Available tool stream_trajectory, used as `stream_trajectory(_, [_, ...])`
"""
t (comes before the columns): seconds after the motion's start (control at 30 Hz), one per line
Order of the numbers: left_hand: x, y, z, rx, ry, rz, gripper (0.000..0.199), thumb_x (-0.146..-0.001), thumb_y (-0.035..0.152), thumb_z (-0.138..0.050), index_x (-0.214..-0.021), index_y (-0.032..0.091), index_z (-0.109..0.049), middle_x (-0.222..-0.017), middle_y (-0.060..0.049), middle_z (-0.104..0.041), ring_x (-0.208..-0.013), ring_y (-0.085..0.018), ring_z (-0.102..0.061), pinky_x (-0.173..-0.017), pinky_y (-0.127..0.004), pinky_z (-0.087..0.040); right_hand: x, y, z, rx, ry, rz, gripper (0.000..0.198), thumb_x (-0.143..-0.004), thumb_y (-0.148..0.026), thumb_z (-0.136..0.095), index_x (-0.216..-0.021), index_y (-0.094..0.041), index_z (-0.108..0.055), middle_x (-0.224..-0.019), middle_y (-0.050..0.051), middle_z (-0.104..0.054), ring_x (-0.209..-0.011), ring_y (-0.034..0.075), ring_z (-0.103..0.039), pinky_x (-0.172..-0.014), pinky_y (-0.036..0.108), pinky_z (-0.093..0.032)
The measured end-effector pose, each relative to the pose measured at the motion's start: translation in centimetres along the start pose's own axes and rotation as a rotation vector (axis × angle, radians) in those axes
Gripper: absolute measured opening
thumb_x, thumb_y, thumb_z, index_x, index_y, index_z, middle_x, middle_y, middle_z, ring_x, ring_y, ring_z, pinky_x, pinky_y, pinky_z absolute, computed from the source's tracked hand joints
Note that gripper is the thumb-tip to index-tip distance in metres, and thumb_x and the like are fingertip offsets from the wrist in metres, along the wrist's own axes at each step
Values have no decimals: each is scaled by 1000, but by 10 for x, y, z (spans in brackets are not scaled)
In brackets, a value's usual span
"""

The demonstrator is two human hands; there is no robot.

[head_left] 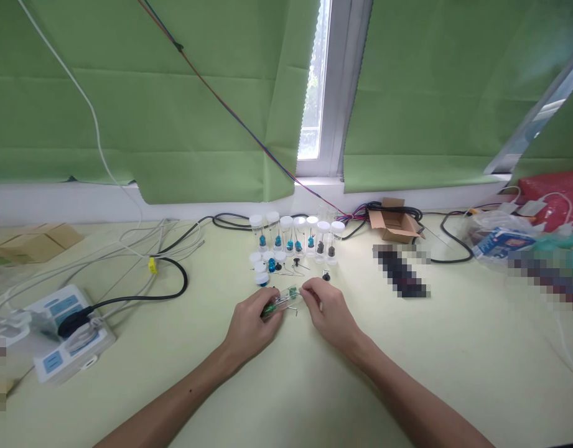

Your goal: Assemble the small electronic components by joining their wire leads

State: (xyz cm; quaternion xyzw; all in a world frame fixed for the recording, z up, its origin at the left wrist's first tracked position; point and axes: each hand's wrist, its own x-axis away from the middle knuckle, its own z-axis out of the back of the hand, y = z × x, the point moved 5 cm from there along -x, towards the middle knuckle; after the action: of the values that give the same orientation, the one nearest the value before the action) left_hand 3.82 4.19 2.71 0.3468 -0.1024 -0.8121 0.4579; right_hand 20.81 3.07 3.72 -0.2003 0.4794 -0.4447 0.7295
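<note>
My left hand [252, 318] is closed around a clear plastic tube [285, 301] lying nearly level, with green parts visible in it. At the tube's right end my right hand [331, 310] pinches with thumb and fingertips; whatever is between them is too small to make out. A small bent metal rod [294, 310] shows just below the tube. Beyond my hands stand several capped clear tubes [299, 235] with blue or dark pieces inside. Loose white caps [261, 278], a blue piece [272, 266] and a small black part [326, 275] lie in front of them.
A power strip [106, 342] with plugs and tangled cables takes up the left side. At the back right sits an open cardboard box [394, 224] near black cables. Plastic bags and a blue packet [503, 244] lie far right. Green blinds [211, 112] hang behind the table.
</note>
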Motion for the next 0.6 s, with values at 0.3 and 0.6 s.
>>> stream_trajectory(0.3, [1,1,0,-5,-5,-21,10,-82,23,-53,-90,21,-59,-78,-1,-66,-65,-15,-59,-60,-26,-47,2,3,0,-52,50,-22,7,-94,-21,-51,-92,-20,-56,-71,0,-58,-63,14,-54,-62,25,-45])
stream_trajectory(0.6, [1,0,-1,17,-14,-28,12,-82,22,-54,-93,21,-59,-83,-2,-67,-68,-15,-61,-62,-26,-48,1,-3,3,-88,87,-16,13,-92,-25,-56,-80,-20,-58,-71,1,-61,-62,14,-54,-61,26,-47])
